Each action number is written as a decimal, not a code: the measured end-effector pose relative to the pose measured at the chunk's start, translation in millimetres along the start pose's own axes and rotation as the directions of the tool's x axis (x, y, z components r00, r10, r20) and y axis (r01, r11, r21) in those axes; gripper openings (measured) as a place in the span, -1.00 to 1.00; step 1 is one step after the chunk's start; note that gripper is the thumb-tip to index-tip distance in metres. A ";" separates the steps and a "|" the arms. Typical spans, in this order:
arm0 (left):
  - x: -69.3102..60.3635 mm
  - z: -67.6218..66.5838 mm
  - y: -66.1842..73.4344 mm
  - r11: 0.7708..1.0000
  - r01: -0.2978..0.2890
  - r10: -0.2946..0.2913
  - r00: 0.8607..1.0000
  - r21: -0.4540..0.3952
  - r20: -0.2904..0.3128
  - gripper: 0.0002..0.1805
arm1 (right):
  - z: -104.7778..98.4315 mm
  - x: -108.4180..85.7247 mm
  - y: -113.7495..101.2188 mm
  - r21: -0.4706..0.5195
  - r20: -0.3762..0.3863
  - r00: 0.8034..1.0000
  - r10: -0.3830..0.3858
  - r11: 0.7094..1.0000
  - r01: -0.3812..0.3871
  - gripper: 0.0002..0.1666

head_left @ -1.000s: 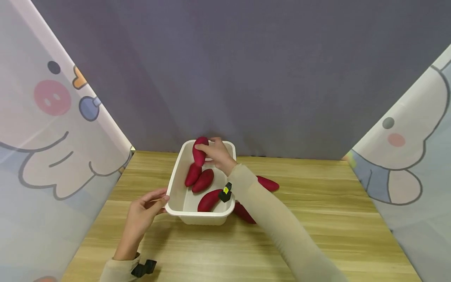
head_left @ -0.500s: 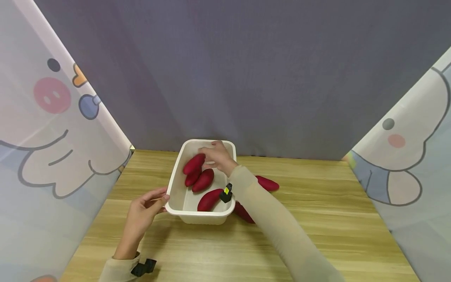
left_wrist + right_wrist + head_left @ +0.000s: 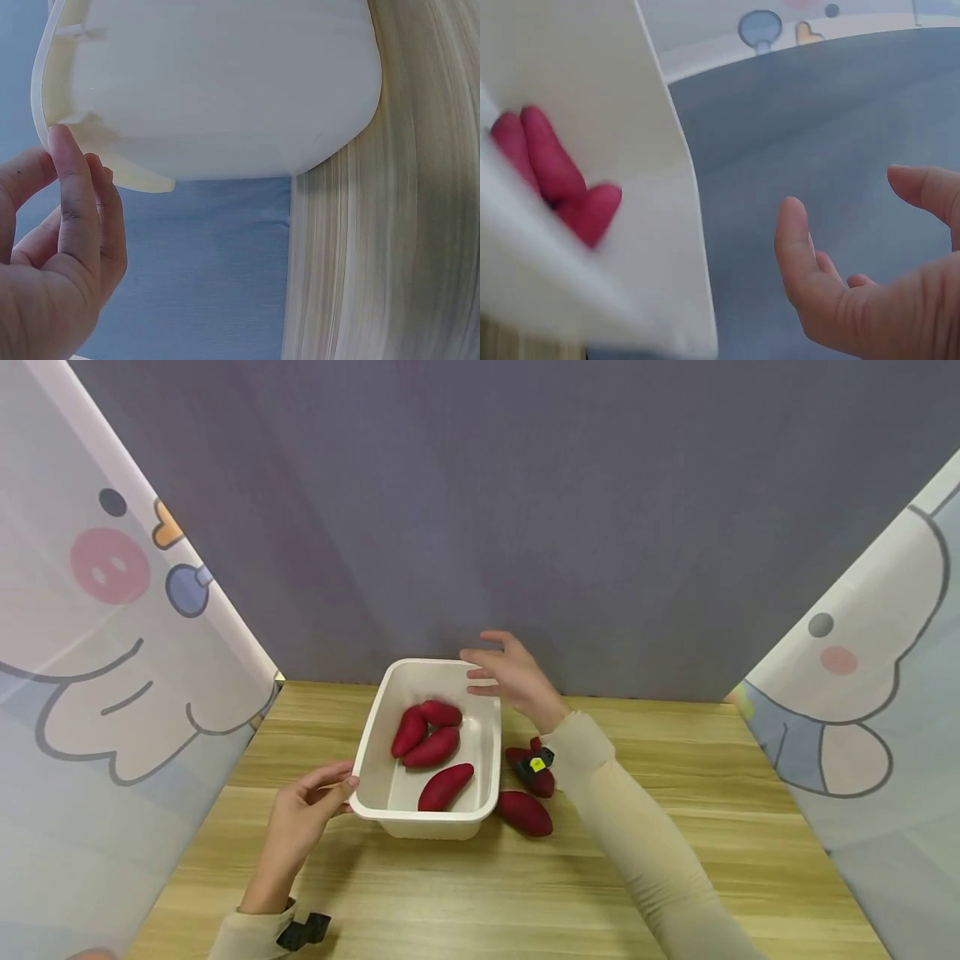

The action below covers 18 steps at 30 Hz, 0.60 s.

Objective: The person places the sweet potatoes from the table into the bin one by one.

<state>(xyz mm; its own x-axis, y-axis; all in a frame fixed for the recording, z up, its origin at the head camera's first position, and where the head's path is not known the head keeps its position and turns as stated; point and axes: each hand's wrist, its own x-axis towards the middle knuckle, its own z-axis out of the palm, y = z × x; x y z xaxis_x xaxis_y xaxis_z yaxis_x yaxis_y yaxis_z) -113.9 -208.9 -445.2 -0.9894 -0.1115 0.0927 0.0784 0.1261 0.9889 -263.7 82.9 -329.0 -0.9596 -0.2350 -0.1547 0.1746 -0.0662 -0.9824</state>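
Note:
My left hand point(image 3: 303, 814) pinches the left rim of a white plastic bin point(image 3: 369, 739) near its front corner. In the left wrist view, the fingers point(image 3: 71, 195) are at the rim of the bin, whose outer side faces the camera. Several red sweet potatoes lie inside: three grouped together, among them one point(image 3: 442, 713) at the back, and a separate one point(image 3: 446, 787) near the front. Over the bin's far right rim hovers my right hand point(image 3: 517, 675), fingers spread and holding nothing; the right wrist view shows that hand point(image 3: 877, 292) beside the bin.
Right of the bin, a sweet potato point(image 3: 523, 812) lies on the wooden table point(image 3: 675, 827). Another point(image 3: 542, 782) is partly hidden behind the right wrist's camera. A grey curtain wall point(image 3: 525, 527) rises behind, with cartoon-printed panels point(image 3: 90, 693) at both sides.
My right hand has let go of a sweet potato, which dropped into the bin and settled beside two others. That hand has then moved right, out over the rim. The left hand stays put.

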 end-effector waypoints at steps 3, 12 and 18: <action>0.2 -1.5 -1.4 1.000 0.005 -0.005 1.000 0.013 -0.002 -0.60 | -23.8 -10.9 2.4 -0.016 0.004 1.000 -0.024 1.000 0.024 -0.09; 1.0 -4.3 -2.0 1.000 0.012 -0.012 1.000 0.026 -0.011 -0.59 | -87.1 -34.9 28.0 -0.197 -0.026 0.998 -0.054 0.979 0.048 -0.17; 1.9 -5.8 -2.2 0.999 0.011 -0.011 1.000 0.033 -0.012 -0.58 | -118.8 -40.8 54.4 -0.330 0.002 0.999 -0.035 0.943 0.033 -0.23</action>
<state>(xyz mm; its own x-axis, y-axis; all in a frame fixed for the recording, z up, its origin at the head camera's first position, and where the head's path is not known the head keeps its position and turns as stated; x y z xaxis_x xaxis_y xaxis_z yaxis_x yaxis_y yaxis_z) -115.3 -215.1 -446.6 -0.9886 -0.1251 0.0836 0.0634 0.1578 0.9854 -241.3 204.1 -388.5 -0.9647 -0.2341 -0.1202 0.0598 0.2499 -0.9664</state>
